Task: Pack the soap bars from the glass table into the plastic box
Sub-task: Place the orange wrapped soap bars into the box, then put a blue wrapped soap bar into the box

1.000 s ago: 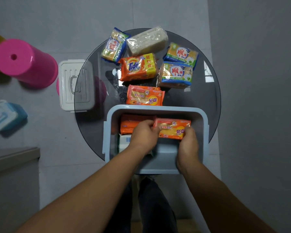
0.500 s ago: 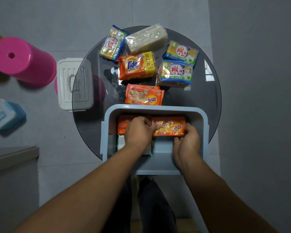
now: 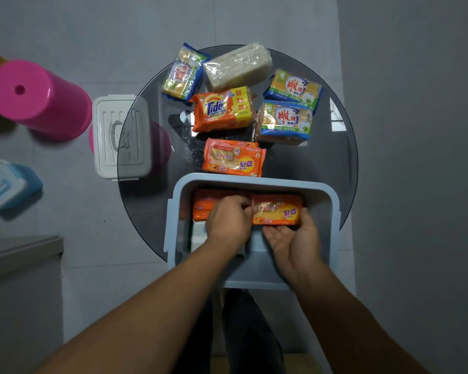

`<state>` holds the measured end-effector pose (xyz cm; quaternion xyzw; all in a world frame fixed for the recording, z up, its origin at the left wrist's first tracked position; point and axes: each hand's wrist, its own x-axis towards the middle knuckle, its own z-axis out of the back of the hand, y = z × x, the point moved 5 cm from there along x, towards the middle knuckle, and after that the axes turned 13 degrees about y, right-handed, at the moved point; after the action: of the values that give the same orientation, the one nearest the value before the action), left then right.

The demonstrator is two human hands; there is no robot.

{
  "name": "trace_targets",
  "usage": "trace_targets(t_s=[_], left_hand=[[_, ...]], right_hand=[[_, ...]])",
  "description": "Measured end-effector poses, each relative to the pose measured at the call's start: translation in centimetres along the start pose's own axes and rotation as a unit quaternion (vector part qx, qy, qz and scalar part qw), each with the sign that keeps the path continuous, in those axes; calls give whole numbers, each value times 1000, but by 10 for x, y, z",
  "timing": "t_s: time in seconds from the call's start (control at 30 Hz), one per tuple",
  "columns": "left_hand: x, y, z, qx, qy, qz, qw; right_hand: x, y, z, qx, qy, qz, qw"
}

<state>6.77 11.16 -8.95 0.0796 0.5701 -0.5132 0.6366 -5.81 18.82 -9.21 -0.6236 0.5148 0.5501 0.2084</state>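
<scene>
**Materials & finish, head view**

Glass table [image 3: 335, 163] is showing smoky, see-thru, smooth w/ window glare. Plastic box [image 3: 254, 180] is looking pale blue, matt-ish, smooth. Soap wrappers are reading as glossy film: orange Tide pack [image 3: 223, 109] and orange pack [image 3: 234, 157] are catching highlights; clear-wrapped white bar [image 3: 237, 64] is crinkling, shiny. White lid [image 3: 111, 136] is looking like ribbed hard plastic, satin. Pink stool [image 3: 38, 99] is looking smooth, semi-gloss plastic. Floor tiles [image 3: 92, 36] are looking matt grey.
</scene>
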Motion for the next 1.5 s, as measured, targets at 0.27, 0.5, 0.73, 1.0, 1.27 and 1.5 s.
trace_targets(t_s=[0.27, 0.5, 0.73, 1.0, 1.27, 1.5], left_hand=[[6, -2, 6, 3, -51, 29, 998], [9, -3, 9, -9, -47, 28, 998], [-33, -15, 26, -182, 43, -68, 980], [-60, -34, 138, -291, 44, -165, 941], [61, 1, 246, -265, -45, -105, 957], [152, -7, 275, -180, 15, -107, 978]], right_hand=[[6, 7, 5, -33, 50, -19, 998], [-5, 18, -2, -137, 58, -53, 987], [-52, 58, -13, -320, 83, -8, 944], [-77, 91, -129, -455, 141, 156, 865], [16, 46, -268, -525, 188, 128, 820], [87, 4, -322, -522, 205, 135, 817]])
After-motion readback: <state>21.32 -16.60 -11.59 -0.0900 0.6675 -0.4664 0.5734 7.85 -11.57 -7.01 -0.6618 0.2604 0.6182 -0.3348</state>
